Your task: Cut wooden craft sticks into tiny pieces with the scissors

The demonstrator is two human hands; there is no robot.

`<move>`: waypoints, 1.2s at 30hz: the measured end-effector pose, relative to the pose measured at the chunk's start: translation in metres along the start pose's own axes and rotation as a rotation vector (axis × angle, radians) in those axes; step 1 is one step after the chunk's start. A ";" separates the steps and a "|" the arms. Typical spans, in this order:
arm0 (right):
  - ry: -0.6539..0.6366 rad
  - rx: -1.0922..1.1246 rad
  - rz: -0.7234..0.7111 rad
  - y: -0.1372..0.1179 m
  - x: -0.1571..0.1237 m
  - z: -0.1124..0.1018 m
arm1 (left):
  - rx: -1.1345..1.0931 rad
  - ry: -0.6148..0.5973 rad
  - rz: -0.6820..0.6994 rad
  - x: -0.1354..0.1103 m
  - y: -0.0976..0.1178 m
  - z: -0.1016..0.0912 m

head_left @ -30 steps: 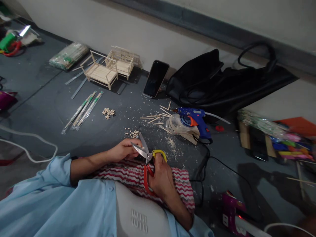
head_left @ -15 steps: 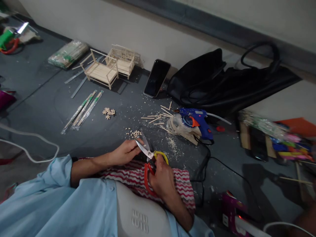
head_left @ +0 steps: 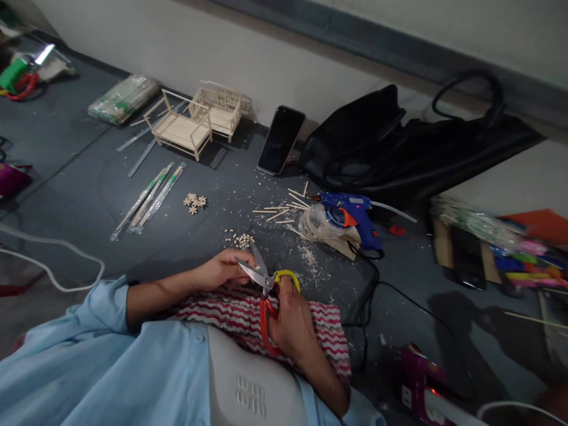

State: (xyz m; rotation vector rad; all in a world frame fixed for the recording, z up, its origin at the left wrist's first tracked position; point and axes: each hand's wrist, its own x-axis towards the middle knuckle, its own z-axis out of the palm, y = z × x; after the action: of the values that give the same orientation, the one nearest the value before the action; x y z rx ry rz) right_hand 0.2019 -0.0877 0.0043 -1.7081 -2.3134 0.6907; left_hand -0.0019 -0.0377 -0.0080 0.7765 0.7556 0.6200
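- Gripping the scissors [head_left: 265, 279] in your right hand [head_left: 290, 322], you have your fingers closed through the yellow and red handle loops, just below the middle of the frame.
- The blades stand apart in a narrow V that points up and to the left.
- Your left hand [head_left: 219, 269] sits just left of the blades with its fingers curled in, fingertips touching the lower blade; whether it pinches anything there is too small to tell.
- Both hands hover over a red and white striped cloth [head_left: 235, 316] on your lap, at lower centre.
- Just above the blade tips lies a small heap of cut wood bits [head_left: 239, 241] on the dark floor [head_left: 80, 177].
- To the right of that, at centre right, a blue glue gun [head_left: 355, 218] rests beside a clear tape roll [head_left: 316, 223], with loose sticks [head_left: 284, 208] and sawdust just to their left.
- Left of centre you see a few star-shaped wooden pieces [head_left: 194, 202], and next to them 3 wrapped stick packs [head_left: 148, 198] lying slantwise.
- Higher up, 2 miniature wooden benches [head_left: 197, 121] stand side by side near the wall.
- A phone [head_left: 280, 141] leans at upper centre, just left of a black bag [head_left: 399, 151].
- A white cable [head_left: 53, 263] curves along the left edge.
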 end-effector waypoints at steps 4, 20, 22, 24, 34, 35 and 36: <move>-0.035 0.002 0.000 0.001 0.000 0.000 | -0.052 -0.024 -0.054 0.001 -0.001 -0.002; -0.103 0.069 0.129 -0.003 -0.004 -0.005 | 0.663 0.116 0.465 0.004 -0.004 -0.004; -0.110 0.142 0.119 -0.005 -0.005 -0.008 | 0.695 0.125 0.510 0.003 -0.004 -0.004; -0.113 0.192 0.120 -0.007 -0.005 -0.011 | 0.712 0.134 0.534 0.002 -0.004 -0.004; -0.184 0.425 0.066 -0.001 -0.005 -0.018 | 0.729 0.121 0.570 0.002 0.007 -0.007; -0.166 0.405 0.069 0.000 -0.004 -0.018 | 0.702 0.140 0.543 0.003 0.007 -0.008; -0.150 0.377 0.077 -0.001 -0.004 -0.017 | 0.658 0.158 0.515 0.004 0.006 -0.009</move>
State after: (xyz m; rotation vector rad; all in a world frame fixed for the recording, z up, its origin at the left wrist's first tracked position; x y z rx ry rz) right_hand 0.2096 -0.0870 0.0202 -1.6209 -2.0435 1.2199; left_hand -0.0077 -0.0280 -0.0086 1.5707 0.9241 0.9144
